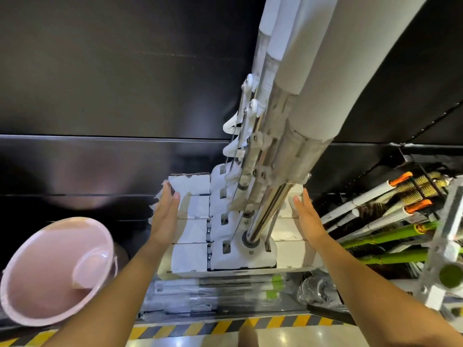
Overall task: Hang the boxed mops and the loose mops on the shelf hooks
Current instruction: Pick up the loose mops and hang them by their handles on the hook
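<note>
Several white sponge mops (238,249) hang in a row in front of me, their grey and chrome handles (283,136) rising to the upper right. Their white sponge heads (190,256) line up one behind another, seen from above. My left hand (164,214) lies flat with straight fingers against the left ends of the heads. My right hand (307,216) is held flat and open against the right ends. Neither hand grips anything. Flat packaged mops (200,294) lie on the shelf base below the heads.
A pink plastic basin (50,271) stands at the lower left. Green and white handled brushes and mops (383,236) lie stacked at the right beside a metal rack frame (443,246). Black shelf back panels (112,83) fill the background. Yellow and black tape (225,326) marks the floor edge.
</note>
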`<act>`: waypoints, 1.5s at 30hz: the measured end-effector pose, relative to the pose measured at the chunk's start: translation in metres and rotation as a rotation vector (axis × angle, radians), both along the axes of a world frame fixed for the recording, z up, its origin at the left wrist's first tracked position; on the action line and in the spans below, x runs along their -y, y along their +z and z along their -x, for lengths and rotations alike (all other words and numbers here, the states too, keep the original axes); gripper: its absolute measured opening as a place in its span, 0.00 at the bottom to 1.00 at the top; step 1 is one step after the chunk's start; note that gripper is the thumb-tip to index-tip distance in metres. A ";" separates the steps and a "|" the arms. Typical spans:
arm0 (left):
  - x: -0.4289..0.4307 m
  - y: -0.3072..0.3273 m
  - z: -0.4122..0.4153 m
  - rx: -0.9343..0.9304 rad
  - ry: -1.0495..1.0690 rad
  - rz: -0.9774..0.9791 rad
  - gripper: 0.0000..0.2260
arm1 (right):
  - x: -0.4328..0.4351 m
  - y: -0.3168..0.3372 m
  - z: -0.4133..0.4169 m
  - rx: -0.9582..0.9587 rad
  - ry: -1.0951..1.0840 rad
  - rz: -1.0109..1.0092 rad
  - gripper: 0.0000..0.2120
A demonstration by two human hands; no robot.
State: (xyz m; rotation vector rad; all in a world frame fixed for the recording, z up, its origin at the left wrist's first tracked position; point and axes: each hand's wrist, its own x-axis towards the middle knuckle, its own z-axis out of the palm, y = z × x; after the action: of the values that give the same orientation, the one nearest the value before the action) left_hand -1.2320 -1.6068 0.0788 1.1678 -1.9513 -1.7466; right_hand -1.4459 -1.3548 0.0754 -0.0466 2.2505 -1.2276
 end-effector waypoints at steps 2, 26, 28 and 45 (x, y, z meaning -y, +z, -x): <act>0.000 -0.001 0.002 0.012 0.015 0.006 0.26 | -0.001 0.001 -0.001 -0.016 0.003 -0.007 0.27; 0.014 0.111 -0.095 0.732 -0.554 0.912 0.39 | -0.037 0.156 -0.146 -0.481 0.414 -0.802 0.36; 0.012 0.131 -0.112 0.727 -0.537 0.963 0.40 | -0.033 0.182 -0.161 -0.533 0.418 -0.806 0.37; -0.023 0.350 -0.274 0.521 -0.144 1.385 0.41 | -0.024 0.381 -0.341 -0.874 0.240 -0.666 0.39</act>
State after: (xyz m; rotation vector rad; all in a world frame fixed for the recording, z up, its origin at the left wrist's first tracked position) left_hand -0.9576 -1.5841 0.4288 0.8873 -2.6793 0.1930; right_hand -1.1054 -1.3311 0.4567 -0.6845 3.1571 -0.2690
